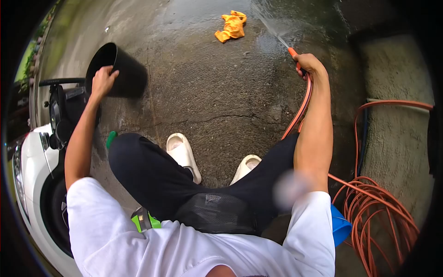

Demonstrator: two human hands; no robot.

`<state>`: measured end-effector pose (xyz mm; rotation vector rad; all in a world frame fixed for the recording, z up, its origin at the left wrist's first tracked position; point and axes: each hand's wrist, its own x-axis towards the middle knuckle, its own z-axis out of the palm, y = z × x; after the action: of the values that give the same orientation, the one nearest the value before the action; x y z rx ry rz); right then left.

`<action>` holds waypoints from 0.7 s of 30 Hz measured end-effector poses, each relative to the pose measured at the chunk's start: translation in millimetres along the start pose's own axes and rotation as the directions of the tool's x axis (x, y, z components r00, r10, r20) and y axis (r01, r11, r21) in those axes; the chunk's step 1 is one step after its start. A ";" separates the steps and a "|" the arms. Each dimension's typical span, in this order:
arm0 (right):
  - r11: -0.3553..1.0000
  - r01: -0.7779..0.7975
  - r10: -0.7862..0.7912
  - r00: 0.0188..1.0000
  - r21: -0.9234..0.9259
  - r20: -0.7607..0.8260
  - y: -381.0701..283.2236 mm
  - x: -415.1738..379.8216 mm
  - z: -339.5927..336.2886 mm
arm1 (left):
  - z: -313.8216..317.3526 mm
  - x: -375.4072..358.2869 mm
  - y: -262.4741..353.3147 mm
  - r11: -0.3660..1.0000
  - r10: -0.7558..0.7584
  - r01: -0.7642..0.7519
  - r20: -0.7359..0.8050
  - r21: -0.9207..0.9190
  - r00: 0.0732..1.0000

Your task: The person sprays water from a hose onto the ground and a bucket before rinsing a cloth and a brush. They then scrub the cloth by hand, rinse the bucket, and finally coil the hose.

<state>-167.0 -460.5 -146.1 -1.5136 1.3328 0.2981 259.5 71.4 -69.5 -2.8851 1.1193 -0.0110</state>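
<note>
In the head view, my left hand point(104, 81) grips the rim of a black bucket point(131, 74), which is tilted with its opening toward the upper left. My right hand point(308, 64) is wrapped round the orange nozzle point(292, 52) of a hose point(302, 108). Water sprays from the nozzle toward the top of the view, onto wet concrete point(203, 87). A crumpled orange cloth point(233, 27) lies on the ground between the bucket and the spray, touched by neither hand.
A white car point(34, 173) stands at the left, beside a black machine point(60, 111). Coiled orange hose point(376, 212) and a blue container point(340, 226) are at the lower right. A raised concrete ledge point(392, 143) runs along the right. White shoes point(183, 154) are below.
</note>
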 end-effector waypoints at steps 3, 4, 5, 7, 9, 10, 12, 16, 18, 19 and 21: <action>0.993 0.007 -0.014 0.999 -0.122 -0.050 -10.7 9.1 14.7 | -24.0 -42.4 6.7 0.993 -0.103 0.089 0.213 0.072 0.972; 0.991 0.004 -0.011 0.999 -0.133 -0.053 -14.0 7.4 18.8 | -31.0 -46.5 11.6 0.947 -0.152 0.071 0.244 0.313 0.958; 0.993 0.043 -0.050 0.997 -0.114 -0.057 -17.4 2.6 23.7 | -37.2 -44.0 21.9 0.846 -0.204 0.036 0.260 0.532 0.944; 0.991 0.074 -0.081 0.995 -0.110 -0.066 -26.3 -5.7 33.6 | -26.6 -17.4 41.8 0.881 0.092 -0.094 0.026 0.463 0.995; 0.962 0.181 -0.179 0.983 -0.204 0.028 -37.4 -15.6 42.4 | 5.0 28.7 104.6 0.950 0.307 -0.309 -0.256 0.031 0.917; 0.950 0.252 -0.255 0.967 -0.183 0.008 -39.9 -23.7 51.0 | 22.8 59.1 147.3 0.878 0.469 -0.440 -0.157 0.187 0.869; 0.921 0.217 -0.210 0.976 -0.322 0.057 -44.3 -27.3 59.9 | 68.1 95.7 242.6 0.810 0.573 -0.584 -0.137 -0.056 0.808; 0.916 0.216 -0.231 0.973 -0.338 -0.003 -48.0 -59.5 75.3 | 190.6 163.0 360.2 0.748 0.635 -0.623 -0.023 -0.229 0.772; 0.903 0.201 -0.220 0.975 -0.379 -0.008 -44.9 -65.3 75.9 | 241.5 186.6 392.9 0.813 0.547 -0.566 -0.154 -0.136 0.823; 0.895 0.208 -0.229 0.973 -0.394 -0.008 -44.6 -76.7 76.0 | 247.3 197.8 404.3 0.857 0.495 -0.504 -0.103 -0.107 0.863; 0.914 0.164 -0.188 0.982 -0.371 -0.030 -46.8 -96.1 71.8 | 227.1 205.1 420.7 0.901 0.359 -0.363 -0.062 -0.239 0.931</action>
<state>-130.9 -355.7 -80.5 -1.9602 1.2247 0.4023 132.8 -367.7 -318.0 -2.8272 1.7595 0.1273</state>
